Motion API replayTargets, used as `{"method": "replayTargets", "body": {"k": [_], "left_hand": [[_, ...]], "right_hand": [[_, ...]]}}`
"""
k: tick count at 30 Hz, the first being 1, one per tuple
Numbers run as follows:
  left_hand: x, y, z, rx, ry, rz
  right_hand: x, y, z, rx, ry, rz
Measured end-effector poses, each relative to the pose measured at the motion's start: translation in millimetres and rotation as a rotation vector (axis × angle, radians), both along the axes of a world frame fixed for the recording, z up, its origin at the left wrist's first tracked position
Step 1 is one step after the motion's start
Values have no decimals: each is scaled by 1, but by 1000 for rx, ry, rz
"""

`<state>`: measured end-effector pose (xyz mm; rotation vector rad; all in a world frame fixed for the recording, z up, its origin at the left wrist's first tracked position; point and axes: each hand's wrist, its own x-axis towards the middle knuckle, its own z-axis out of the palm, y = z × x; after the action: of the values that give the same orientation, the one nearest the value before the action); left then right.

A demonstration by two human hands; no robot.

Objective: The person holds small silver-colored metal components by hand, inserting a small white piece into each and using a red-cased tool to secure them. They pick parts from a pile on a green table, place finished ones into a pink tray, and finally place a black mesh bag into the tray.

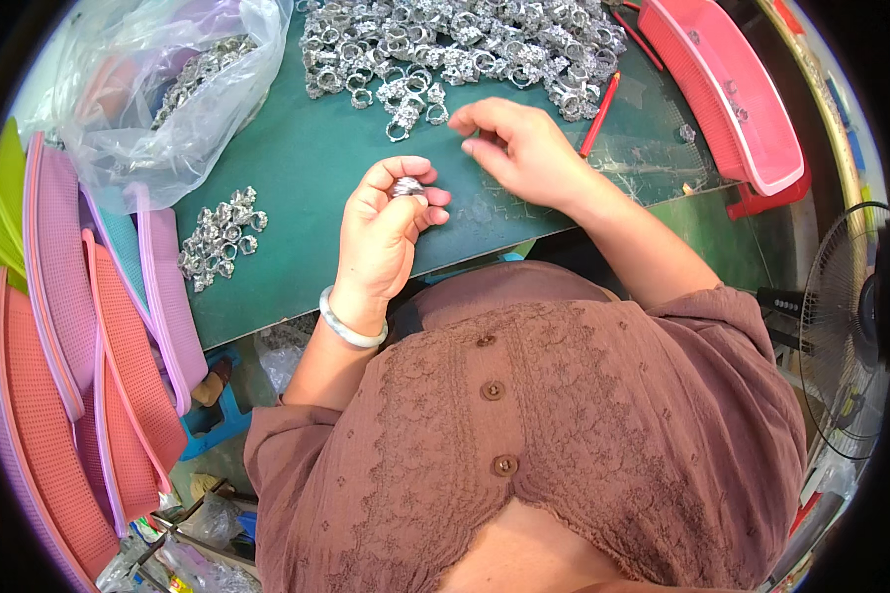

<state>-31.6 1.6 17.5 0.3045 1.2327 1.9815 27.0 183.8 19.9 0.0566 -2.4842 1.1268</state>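
Observation:
My left hand (381, 222), with a pale bangle (351, 321) on its wrist, is closed around silver rings (406, 186) that show between thumb and fingers; how many is hidden. My right hand (524, 148) hovers just below a big heap of silver rings (465, 44). Its thumb and forefinger are apart with nothing visible between them, while the other fingers are partly hidden. A few rings (402, 104) have spread from the heap's near edge, close to the right fingertips. On the left of the green table (297, 237) lies a smaller group of rings (222, 237).
A clear plastic bag (208, 128) with more rings stands at the back left. Pink and purple baskets (129, 366) are stacked along the left side. Right of the heap are a red pen (600, 117) and a pink basket (722, 89). A fan (845, 326) stands at the far right.

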Motion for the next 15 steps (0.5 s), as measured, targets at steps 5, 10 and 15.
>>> {"method": "replayTargets", "body": {"k": [5,10,15], "left_hand": [[-4,-4,0,-5,-64,-25],[-2,-3,5,-90,-24,17],[0,2,7,-158,123,90]], "right_hand": [[-31,14,-3,405,-45,-17],[-40,19,-6,418,-52,24],[-27,9,15,-528,-479,186]]}}
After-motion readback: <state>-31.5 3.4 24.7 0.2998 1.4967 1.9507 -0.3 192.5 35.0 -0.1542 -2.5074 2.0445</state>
